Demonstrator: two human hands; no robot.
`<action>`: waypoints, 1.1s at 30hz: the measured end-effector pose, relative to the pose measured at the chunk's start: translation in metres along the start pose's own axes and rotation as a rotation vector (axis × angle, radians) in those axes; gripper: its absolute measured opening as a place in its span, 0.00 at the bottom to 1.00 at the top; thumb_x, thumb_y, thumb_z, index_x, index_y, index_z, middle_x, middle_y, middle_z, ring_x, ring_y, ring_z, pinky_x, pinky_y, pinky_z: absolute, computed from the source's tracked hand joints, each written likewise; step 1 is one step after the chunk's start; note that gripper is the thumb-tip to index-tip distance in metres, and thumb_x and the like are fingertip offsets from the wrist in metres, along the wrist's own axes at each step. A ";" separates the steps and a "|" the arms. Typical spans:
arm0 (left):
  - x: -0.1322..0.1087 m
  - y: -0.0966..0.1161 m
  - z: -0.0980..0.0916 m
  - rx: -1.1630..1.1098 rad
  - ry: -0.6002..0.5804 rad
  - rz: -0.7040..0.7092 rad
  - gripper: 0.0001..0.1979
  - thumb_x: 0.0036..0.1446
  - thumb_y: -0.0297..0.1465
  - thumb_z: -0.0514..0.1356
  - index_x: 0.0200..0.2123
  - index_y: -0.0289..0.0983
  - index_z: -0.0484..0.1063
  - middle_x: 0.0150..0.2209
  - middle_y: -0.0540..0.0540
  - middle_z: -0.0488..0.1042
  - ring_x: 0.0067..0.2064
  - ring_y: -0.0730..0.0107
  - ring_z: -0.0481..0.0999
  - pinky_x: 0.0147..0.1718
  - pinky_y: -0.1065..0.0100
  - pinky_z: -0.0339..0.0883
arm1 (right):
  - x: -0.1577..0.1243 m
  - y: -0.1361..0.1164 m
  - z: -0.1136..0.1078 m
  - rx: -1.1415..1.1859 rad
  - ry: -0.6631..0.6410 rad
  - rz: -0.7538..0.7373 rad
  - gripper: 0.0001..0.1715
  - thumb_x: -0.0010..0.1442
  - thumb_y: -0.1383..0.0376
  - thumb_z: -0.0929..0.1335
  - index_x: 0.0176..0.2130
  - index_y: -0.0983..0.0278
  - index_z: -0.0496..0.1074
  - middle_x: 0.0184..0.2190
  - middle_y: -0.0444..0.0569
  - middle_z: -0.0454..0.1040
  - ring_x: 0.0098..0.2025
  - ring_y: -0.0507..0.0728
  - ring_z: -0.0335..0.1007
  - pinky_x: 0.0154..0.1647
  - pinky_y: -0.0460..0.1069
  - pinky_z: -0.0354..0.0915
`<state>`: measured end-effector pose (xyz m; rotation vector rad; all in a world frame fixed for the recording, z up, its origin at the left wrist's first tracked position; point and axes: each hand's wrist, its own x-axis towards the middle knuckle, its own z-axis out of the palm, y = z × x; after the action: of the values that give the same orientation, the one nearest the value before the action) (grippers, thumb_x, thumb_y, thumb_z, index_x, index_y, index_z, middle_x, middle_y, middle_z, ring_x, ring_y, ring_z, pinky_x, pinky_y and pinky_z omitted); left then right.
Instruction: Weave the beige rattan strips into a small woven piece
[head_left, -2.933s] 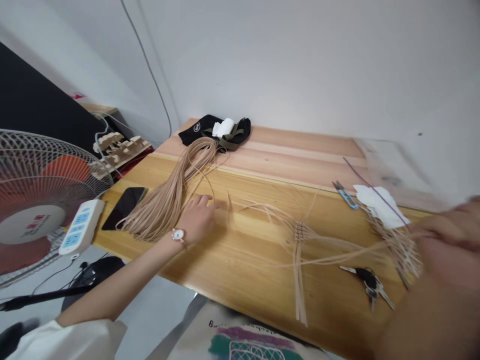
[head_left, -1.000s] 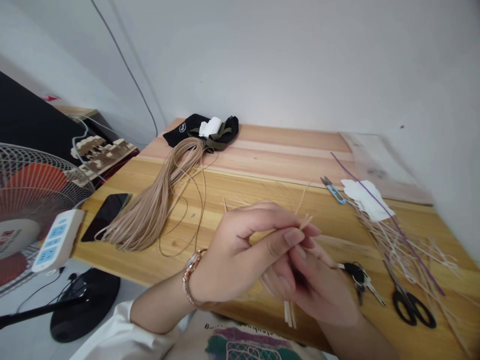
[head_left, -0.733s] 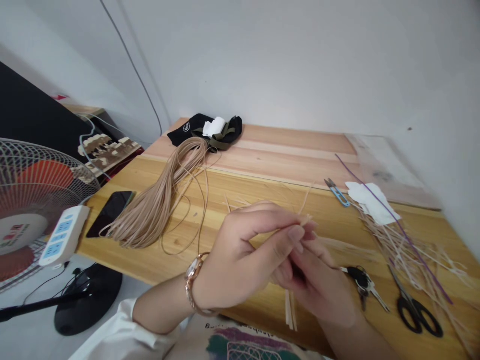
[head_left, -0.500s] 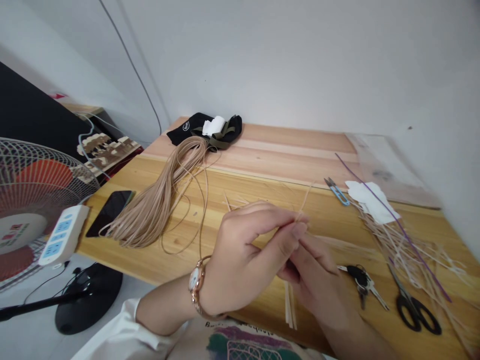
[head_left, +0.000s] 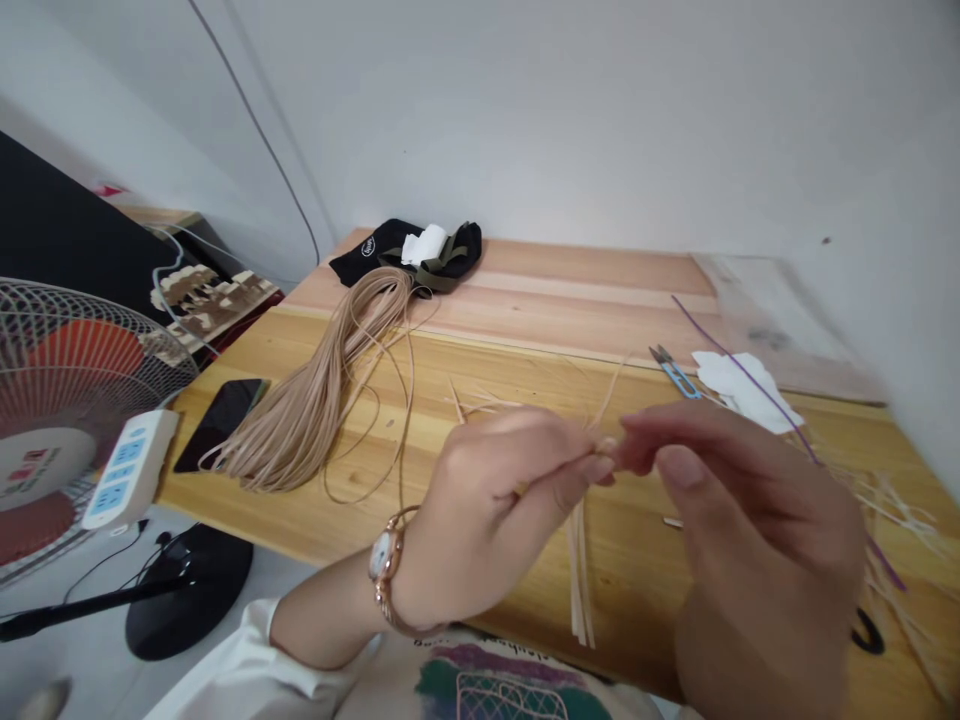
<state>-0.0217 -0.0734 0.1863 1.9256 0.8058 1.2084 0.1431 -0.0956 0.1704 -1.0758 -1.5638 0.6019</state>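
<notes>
While left hand (head_left: 495, 525) pinches pale strands (head_left: 605, 445) | right hand (head_left: 772, 535) half-curled, its hold unclear

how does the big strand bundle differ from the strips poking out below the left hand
The bundle is thick and many-stranded; the strips are only a few. The bundle's far end curves over; the strips run nearly straight. Both are pale tan.
</notes>
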 end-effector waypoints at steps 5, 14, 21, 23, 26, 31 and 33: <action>-0.002 -0.001 0.007 -0.008 -0.093 0.016 0.09 0.59 0.27 0.54 0.31 0.34 0.74 0.28 0.46 0.75 0.31 0.75 0.74 0.31 0.74 0.69 | -0.001 -0.002 -0.002 0.039 -0.036 -0.041 0.10 0.55 0.70 0.68 0.37 0.57 0.75 0.29 0.45 0.72 0.31 0.52 0.68 0.26 0.46 0.64; -0.005 -0.002 0.011 0.031 -0.051 0.098 0.08 0.58 0.25 0.56 0.36 0.33 0.75 0.29 0.45 0.74 0.29 0.76 0.72 0.28 0.76 0.68 | -0.006 -0.004 -0.005 0.032 0.062 -0.078 0.13 0.51 0.73 0.71 0.35 0.56 0.77 0.29 0.45 0.70 0.32 0.51 0.67 0.27 0.47 0.63; -0.006 0.001 0.012 0.058 -0.049 0.116 0.10 0.58 0.24 0.56 0.40 0.35 0.75 0.33 0.44 0.76 0.32 0.76 0.74 0.28 0.77 0.69 | -0.004 -0.006 -0.005 0.037 0.044 -0.085 0.14 0.51 0.73 0.70 0.36 0.56 0.77 0.29 0.45 0.71 0.32 0.52 0.67 0.25 0.46 0.63; -0.006 0.001 0.011 0.068 -0.052 0.119 0.09 0.58 0.25 0.56 0.40 0.36 0.75 0.33 0.44 0.75 0.32 0.76 0.74 0.28 0.77 0.69 | -0.003 -0.007 -0.005 0.033 0.048 -0.105 0.14 0.51 0.73 0.70 0.36 0.56 0.77 0.28 0.45 0.70 0.31 0.52 0.67 0.25 0.46 0.63; -0.007 0.002 0.011 0.075 -0.063 0.123 0.09 0.58 0.24 0.56 0.39 0.35 0.74 0.33 0.44 0.75 0.32 0.76 0.74 0.29 0.77 0.70 | -0.002 -0.009 -0.006 0.030 0.046 -0.119 0.13 0.51 0.73 0.70 0.35 0.57 0.77 0.27 0.45 0.70 0.31 0.52 0.66 0.25 0.47 0.63; -0.007 0.003 0.010 0.074 -0.086 0.131 0.10 0.57 0.22 0.55 0.40 0.34 0.74 0.36 0.43 0.76 0.34 0.76 0.75 0.30 0.78 0.70 | -0.001 -0.011 -0.007 0.038 0.030 -0.109 0.11 0.51 0.72 0.70 0.34 0.57 0.77 0.27 0.45 0.70 0.30 0.52 0.66 0.25 0.47 0.63; -0.007 0.004 0.010 0.085 -0.093 0.131 0.10 0.58 0.23 0.55 0.40 0.35 0.74 0.36 0.43 0.76 0.33 0.76 0.75 0.30 0.77 0.70 | 0.000 -0.011 -0.007 0.037 0.029 -0.105 0.12 0.52 0.72 0.70 0.34 0.56 0.77 0.27 0.45 0.70 0.30 0.52 0.66 0.24 0.47 0.62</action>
<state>-0.0145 -0.0834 0.1832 2.1160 0.7016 1.1673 0.1463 -0.1019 0.1810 -0.9643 -1.5684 0.5395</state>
